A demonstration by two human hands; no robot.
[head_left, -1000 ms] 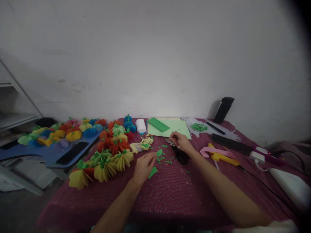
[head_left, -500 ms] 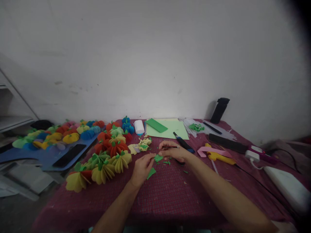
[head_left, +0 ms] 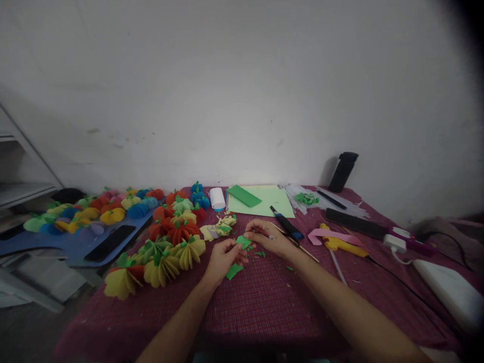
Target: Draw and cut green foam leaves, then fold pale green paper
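Note:
My left hand [head_left: 223, 259] pinches a small green paper piece [head_left: 243, 241] between thumb and fingers. My right hand [head_left: 266, 237] closes its fingertips at the paper's upper right edge. A thin dark stick [head_left: 269, 237], like a pencil, lies across the right hand's fingers; its full length is hidden. Below the left fingers a loose green paper scrap [head_left: 234, 271] rests on the cloth, and small green clippings [head_left: 260, 254] are scattered beside the hands. A long thin stick [head_left: 310, 255] lies next to the right wrist, partly covered by it.
Folded paper pumpkins [head_left: 181, 231] crowd the left side. Behind the hands lie pale green sheets [head_left: 270, 199], a dark green strip [head_left: 245, 195] and a blue-black cutter [head_left: 286, 223]. To the right are a yellow glue gun [head_left: 346, 247] with its cord, a pink strip [head_left: 335, 235] and a black bottle [head_left: 342, 172].
The green piece has risen slightly left and turned to show more surface. My right hand has shifted a little left, its stick tilting, and the long stick beside the wrist has come into view.

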